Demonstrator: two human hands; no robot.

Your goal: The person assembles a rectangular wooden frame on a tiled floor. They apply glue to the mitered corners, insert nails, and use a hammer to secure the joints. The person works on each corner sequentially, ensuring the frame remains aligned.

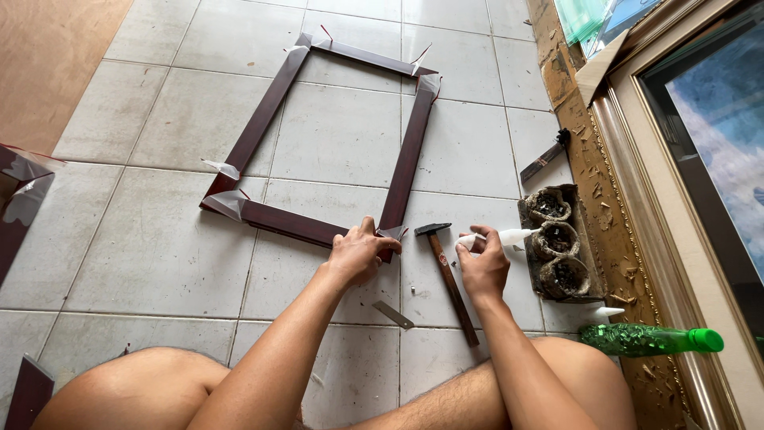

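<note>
A dark brown wooden frame (263,119) lies flat on the tiled floor, its corners wrapped in clear tape. My left hand (358,253) presses down on the frame's near right corner. My right hand (481,263) holds a small white glue bottle (509,236) on its side, with the capped end pointing left toward that corner. A hammer (447,275) with a wooden handle rests on the tiles between both hands.
A small metal plate (393,314) lies near my forearm. A tray of dark nail cups (557,247) and a green plastic bottle (649,339) sit to the right, beside a large ornate gold frame (629,199). Another dark frame piece (20,199) is at the left.
</note>
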